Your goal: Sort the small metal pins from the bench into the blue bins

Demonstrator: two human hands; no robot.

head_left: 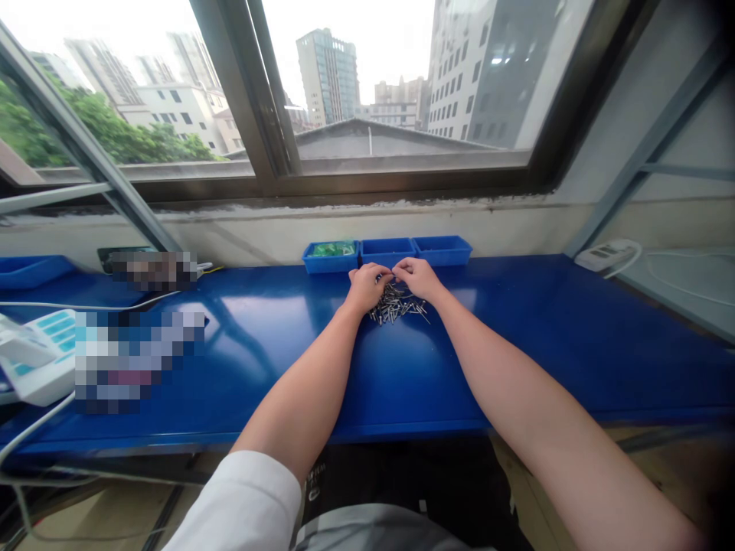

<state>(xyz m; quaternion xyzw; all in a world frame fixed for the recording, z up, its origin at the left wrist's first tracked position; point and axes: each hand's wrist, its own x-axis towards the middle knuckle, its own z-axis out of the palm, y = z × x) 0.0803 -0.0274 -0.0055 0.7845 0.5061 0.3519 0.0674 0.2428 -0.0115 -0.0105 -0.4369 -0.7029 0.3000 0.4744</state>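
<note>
A loose pile of small silvery metal pins, possibly screws or rivets [396,306], lies on the blue table. Over the left back of the pile, my left hand [369,285] is closed with the fingertips pinched together. My right hand [416,277] is pinched too, at the pile's back right, its fingertips almost meeting those of the left. Whatever the fingertips hold is too small to make out. Just behind the hands stand three blue bins in a row: the left bin [330,264] has green-and-clear packets in it, beside the middle bin [387,243] and right bin [442,243].
The blue tabletop [276,352] extends to both sides below a window. At left are a white device with teal keys [54,337], a cable [132,306] and another blue tray [34,269]. A white power strip [609,254] lies at the right by a slanted metal post [637,153].
</note>
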